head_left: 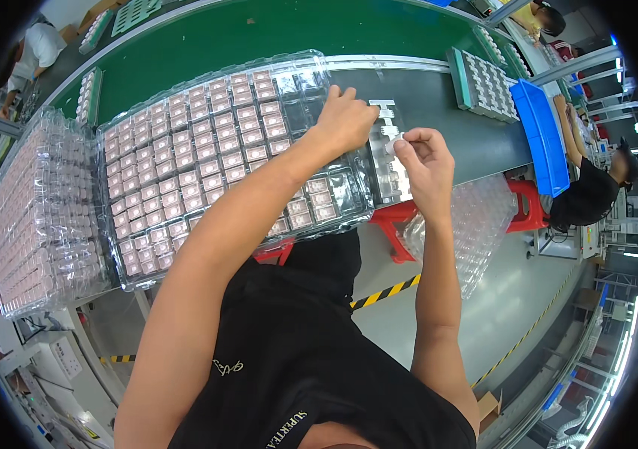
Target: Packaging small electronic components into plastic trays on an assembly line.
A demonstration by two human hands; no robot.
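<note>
My right hand (429,161) pinches a small white piece (394,144) between thumb and forefinger, over a silvery metal plate with cut-outs (391,179). My left hand (345,121) is at the far end of that plate, above the right part of a large clear plastic tray (296,112). Its fingers are bent in, the forefinger reaching to the plate's edge; whatever they grip is hidden. Many small pinkish square parts (184,159) fill the tray's pockets in rows, while several pockets near my left hand and wrist hold none.
Stacked filled clear trays (46,217) stand at left. Beyond the work runs a green belt (259,34). To the right are a block of white parts (487,84) and a blue bin (539,138). Red stools (524,206) and clear trays (465,232) sit below; other people work nearby.
</note>
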